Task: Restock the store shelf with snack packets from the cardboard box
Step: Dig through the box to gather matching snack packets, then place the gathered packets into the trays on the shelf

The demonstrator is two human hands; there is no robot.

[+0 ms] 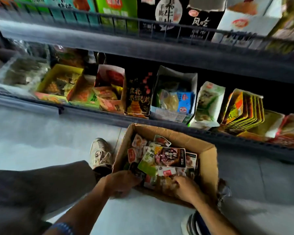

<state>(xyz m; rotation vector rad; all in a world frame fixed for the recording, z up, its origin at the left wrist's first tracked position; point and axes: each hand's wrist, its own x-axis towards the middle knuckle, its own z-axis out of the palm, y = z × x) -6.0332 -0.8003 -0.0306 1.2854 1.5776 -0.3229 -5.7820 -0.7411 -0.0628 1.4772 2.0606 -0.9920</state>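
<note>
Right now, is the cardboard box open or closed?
Open: the cardboard box has no lid, snack packets show inside, and both hands reach in.

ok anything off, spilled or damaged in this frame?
Nothing spilled. The snack packets lie jumbled in the brown cardboard box on the floor, and several open display cartons on the bottom dark shelf lean askew, such as the white one. Both hands are in the box; grip unclear.

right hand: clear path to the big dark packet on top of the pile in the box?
Probably yes. The right hand is already inside the open cardboard box, at its near edge, and the dark packet lies on top of the pile with nothing covering it. Only loose packets lie between them.
</note>
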